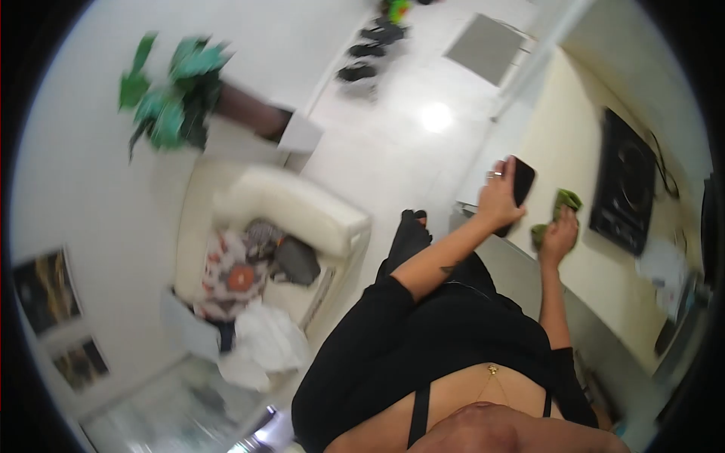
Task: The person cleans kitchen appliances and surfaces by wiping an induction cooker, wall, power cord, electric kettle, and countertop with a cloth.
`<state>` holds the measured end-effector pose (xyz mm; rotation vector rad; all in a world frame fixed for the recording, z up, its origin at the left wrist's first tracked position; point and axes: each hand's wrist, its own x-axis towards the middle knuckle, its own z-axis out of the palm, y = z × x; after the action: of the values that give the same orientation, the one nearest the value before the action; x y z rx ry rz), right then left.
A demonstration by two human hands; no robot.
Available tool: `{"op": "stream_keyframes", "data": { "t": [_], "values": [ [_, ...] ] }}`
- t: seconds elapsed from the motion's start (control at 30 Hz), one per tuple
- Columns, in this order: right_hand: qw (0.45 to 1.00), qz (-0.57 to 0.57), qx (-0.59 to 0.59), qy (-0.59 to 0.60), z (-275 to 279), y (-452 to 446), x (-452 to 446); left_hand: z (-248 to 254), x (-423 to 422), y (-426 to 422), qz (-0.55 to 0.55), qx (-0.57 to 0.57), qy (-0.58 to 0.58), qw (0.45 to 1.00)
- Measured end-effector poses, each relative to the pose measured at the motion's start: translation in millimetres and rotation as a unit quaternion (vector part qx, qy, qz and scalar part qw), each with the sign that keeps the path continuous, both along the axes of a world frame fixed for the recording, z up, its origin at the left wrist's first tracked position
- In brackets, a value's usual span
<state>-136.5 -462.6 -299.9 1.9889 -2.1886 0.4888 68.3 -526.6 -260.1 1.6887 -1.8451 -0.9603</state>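
Note:
My left hand (498, 202) is wrapped round a black phone-like slab (522, 180) near the front edge of a pale countertop (585, 264). A ring shows on one of its fingers. To its right, my right hand (559, 235) presses on a crumpled green cloth (566, 201) on the countertop, with cloth showing on both sides of the fingers. A black cooktop (624, 181) lies on the counter just beyond the right hand, with a cable behind it.
A cream armchair (346, 219) holding clothes and a white cloth (264, 340) stands at the left. Behind it is a green plant (181, 98) in a tall pot. Shoes (359, 71) line the wall, and a grey mat (486, 48) lies on the floor.

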Motion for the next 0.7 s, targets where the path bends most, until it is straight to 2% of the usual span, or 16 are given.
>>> {"op": "stream_keyframes", "data": {
  "t": [0.1, 0.2, 0.27, 0.3, 0.33, 0.37, 0.43, 0.47, 0.5, 0.6, 0.67, 0.7],
  "values": [
    [0.999, 0.032, -0.008, 0.001, 1, -10, -5, 9, 30, 14, 0.072, 0.054, 0.049, 0.995],
    [0.999, 0.032, -0.021, 0.017, -5, -13, -7, -29, 103, 42, 0.189, 0.101, 0.029, 0.976],
    [0.998, 0.037, -0.041, 0.029, -15, -18, -13, -78, 180, 75, 0.304, 0.1, -0.002, 0.947],
    [0.998, 0.031, -0.041, 0.035, -16, -19, -13, -74, 225, 96, 0.373, 0.169, 0.031, 0.912],
    [0.998, 0.026, -0.045, 0.04, -18, -21, -12, -128, 269, 125, 0.429, 0.09, -0.014, 0.899],
    [0.998, 0.029, -0.042, 0.044, -13, -42, -8, -146, 318, 140, 0.5, 0.153, 0.064, 0.85],
    [0.998, 0.021, -0.042, 0.037, -12, -41, -4, -182, 389, 190, 0.585, 0.176, -0.049, 0.79],
    [0.998, 0.017, -0.043, 0.031, -12, -41, -3, -158, 416, 204, 0.599, 0.237, -0.052, 0.763],
    [0.999, 0.004, -0.037, 0.025, -11, -40, -1, -155, 441, 212, 0.663, 0.27, -0.015, 0.698],
    [0.998, -0.055, -0.024, 0.008, -14, -37, 7, -191, 507, 230, 0.745, 0.297, 0.042, 0.596],
    [0.994, -0.108, -0.009, 0.027, -22, -30, 6, -225, 546, 222, 0.766, 0.286, 0.059, 0.573],
    [0.99, -0.137, 0.004, 0.028, -28, -24, 1, -234, 558, 212, 0.754, 0.282, 0.043, 0.592]
  ]
}}
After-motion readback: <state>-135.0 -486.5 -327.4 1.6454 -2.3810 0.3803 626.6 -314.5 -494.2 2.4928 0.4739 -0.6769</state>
